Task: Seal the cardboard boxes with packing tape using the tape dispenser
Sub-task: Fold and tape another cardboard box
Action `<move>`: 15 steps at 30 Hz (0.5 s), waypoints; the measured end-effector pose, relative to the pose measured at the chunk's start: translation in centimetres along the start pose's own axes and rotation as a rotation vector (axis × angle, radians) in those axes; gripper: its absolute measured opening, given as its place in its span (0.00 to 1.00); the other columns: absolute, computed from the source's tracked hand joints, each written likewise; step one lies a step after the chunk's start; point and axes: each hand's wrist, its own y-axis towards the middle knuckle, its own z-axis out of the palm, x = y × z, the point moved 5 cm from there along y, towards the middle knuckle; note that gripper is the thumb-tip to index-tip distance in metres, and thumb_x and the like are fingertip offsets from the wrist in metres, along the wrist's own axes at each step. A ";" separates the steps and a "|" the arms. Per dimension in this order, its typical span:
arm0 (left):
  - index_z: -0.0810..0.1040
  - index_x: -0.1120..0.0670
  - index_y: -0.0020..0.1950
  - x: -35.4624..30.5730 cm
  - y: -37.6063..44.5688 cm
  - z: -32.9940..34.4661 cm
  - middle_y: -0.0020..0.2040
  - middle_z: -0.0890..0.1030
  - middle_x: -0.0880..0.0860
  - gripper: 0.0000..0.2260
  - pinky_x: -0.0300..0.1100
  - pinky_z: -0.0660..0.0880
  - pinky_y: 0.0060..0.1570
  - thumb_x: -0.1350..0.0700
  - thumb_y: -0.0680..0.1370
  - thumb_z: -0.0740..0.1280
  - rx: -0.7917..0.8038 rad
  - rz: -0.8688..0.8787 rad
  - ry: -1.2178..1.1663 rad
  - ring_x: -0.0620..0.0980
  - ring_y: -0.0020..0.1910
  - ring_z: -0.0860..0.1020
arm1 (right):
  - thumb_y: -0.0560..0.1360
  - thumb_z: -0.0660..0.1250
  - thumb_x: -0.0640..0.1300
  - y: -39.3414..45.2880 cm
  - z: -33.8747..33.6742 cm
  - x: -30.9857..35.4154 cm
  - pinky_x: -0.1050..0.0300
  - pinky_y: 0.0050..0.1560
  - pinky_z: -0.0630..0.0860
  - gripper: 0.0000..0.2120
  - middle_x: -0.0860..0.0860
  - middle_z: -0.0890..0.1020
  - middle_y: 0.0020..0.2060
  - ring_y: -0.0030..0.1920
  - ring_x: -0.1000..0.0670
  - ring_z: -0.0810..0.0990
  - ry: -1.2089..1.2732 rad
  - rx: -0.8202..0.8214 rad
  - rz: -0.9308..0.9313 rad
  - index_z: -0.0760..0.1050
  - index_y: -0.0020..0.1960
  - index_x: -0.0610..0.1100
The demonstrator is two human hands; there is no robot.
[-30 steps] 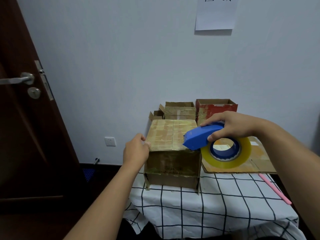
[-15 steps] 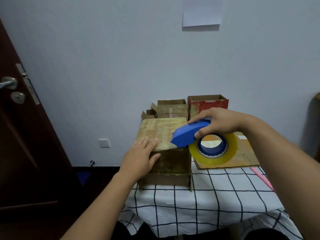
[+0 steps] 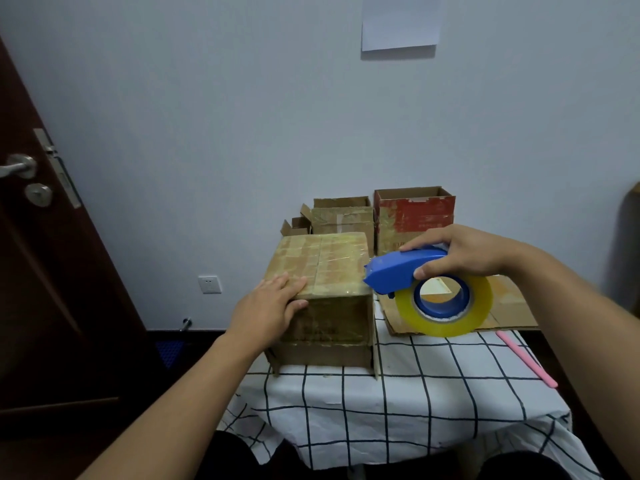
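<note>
Cardboard box [image 3: 323,271] sits at the table's [image 3: 398,410] left edge, its near left corner hidden under the left hand [image 3: 270,306], fingers flat and spread. Right hand [image 3: 464,251] grips the blue tape dispenser [image 3: 401,268] at the box's right top edge. Open boxes [image 3: 412,213] crowd behind; flat cardboard [image 3: 505,306] and a pink stick [image 3: 526,358] lie right.

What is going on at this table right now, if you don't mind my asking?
A person is taping up a cardboard box on the checked tablecloth. The left hand lies flat on the box's near left corner, steadying it. The right hand grips a blue tape dispenser with its roll of tape, nose at the box's right top edge. More open boxes stand behind.
</note>
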 end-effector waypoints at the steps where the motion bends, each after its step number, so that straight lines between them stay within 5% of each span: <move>1: 0.60 0.40 0.78 0.0 -0.1 -0.1 0.78 0.63 0.50 0.23 0.52 0.64 0.72 0.39 0.82 0.54 -0.003 -0.003 0.004 0.52 0.76 0.61 | 0.66 0.77 0.60 -0.4 0.0 -0.6 0.60 0.58 0.74 0.21 0.64 0.79 0.58 0.56 0.58 0.79 0.007 -0.014 0.013 0.78 0.58 0.66; 8: 0.45 0.28 0.75 -1.5 -0.6 0.2 0.79 0.57 0.55 0.27 0.52 0.54 0.75 0.35 0.80 0.55 0.034 0.044 0.095 0.55 0.78 0.55 | 0.68 0.77 0.59 -1.4 0.9 -2.0 0.63 0.56 0.71 0.22 0.65 0.77 0.58 0.57 0.60 0.77 -0.007 -0.045 0.007 0.76 0.59 0.68; 15: 0.46 0.43 0.80 -5.7 0.8 -0.7 0.80 0.41 0.53 0.37 0.49 0.35 0.73 0.34 0.75 0.55 -0.052 0.181 0.210 0.52 0.78 0.38 | 0.68 0.77 0.59 -1.6 1.6 -3.1 0.59 0.59 0.72 0.22 0.66 0.77 0.57 0.57 0.59 0.76 0.008 -0.062 0.002 0.76 0.60 0.69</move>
